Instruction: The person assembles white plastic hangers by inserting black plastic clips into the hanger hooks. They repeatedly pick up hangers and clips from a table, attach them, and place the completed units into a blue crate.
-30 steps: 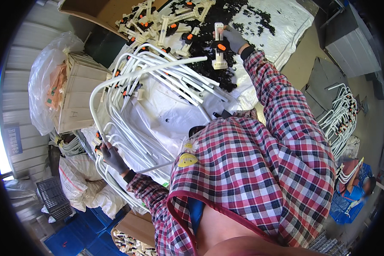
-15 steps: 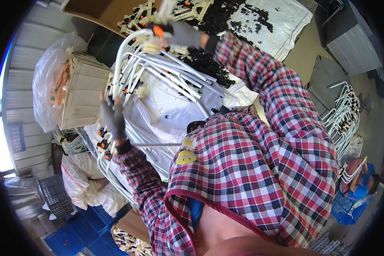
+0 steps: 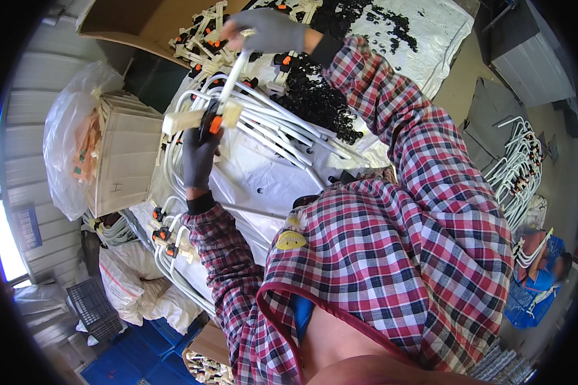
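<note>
Grey-gloved, the left hand (image 3: 200,157) is closed around a cream fitting (image 3: 207,118), gripped at its black collar, with an orange tab (image 3: 216,124) showing just beyond the knuckles. Above and to the right of that hand, a white tube (image 3: 234,74) is held by the right hand (image 3: 271,33), whose fingertips are blurred; how tightly it is gripped cannot be told. The fitting is no longer carried by the right hand: it has been passed to the left, and the tube has been taken by the right instead. Fitting and tube, apart at first, are thus now handled together; whether the tube is passed fully through the collar cannot be made out. Below and right of the left hand, bent white tubes (image 3: 277,122) are stacked on a pale sheet (image 3: 430,38). Spare cream fittings (image 3: 199,35) are heaped left of the right hand, and black rings (image 3: 318,102) are scattered below it.
</note>
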Demonstrator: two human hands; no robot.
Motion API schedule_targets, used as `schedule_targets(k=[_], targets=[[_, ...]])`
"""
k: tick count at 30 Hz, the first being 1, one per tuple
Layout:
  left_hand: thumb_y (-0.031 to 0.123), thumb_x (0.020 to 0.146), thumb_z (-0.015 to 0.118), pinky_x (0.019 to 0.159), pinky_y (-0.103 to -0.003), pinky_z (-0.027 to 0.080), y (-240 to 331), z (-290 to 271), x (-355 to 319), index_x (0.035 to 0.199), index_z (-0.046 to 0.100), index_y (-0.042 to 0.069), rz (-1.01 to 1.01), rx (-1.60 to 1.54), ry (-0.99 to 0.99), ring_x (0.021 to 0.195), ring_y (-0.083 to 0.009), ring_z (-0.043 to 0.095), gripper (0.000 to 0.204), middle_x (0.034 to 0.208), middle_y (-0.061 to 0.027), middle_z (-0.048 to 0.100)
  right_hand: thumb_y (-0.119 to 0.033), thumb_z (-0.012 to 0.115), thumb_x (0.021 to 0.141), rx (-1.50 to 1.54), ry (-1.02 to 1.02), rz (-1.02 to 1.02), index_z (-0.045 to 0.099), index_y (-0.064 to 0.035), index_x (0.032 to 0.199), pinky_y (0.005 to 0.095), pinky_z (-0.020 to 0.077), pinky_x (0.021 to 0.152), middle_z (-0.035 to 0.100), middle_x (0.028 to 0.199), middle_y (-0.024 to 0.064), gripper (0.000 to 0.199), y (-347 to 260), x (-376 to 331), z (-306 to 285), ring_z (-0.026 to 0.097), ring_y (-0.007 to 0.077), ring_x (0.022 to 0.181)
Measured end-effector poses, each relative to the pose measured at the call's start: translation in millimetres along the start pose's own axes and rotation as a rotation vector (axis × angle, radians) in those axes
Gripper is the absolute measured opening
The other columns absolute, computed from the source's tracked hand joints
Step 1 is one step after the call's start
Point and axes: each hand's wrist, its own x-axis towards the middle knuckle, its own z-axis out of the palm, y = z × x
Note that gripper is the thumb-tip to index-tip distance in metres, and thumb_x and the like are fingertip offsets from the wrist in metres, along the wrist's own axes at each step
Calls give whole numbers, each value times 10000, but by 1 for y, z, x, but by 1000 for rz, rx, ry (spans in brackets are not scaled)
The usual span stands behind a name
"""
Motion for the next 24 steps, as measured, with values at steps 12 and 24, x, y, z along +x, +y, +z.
schedule_targets(k=[12, 24], targets=[[223, 921, 682, 443, -206, 363, -93, -100, -145, 1023, 566, 44, -328, -28, 587, 494, -65, 478, 236, 718, 5, 535, -214, 713, 802, -401, -141, 719, 624, -138, 1058, 417, 511, 848, 629, 1053, 110, 281, 144, -186, 96, 631, 314, 992], [249, 909, 702, 456, -213, 362, -79, -96, -137, 1024, 603, 28, -227, -24, 623, 491, -67, 493, 268, 653, 7, 539, -258, 776, 766, -142, 54, 562, 617, -83, 1067, 382, 521, 774, 686, 881, 133, 383, 155, -230, 61, 679, 308, 845]])
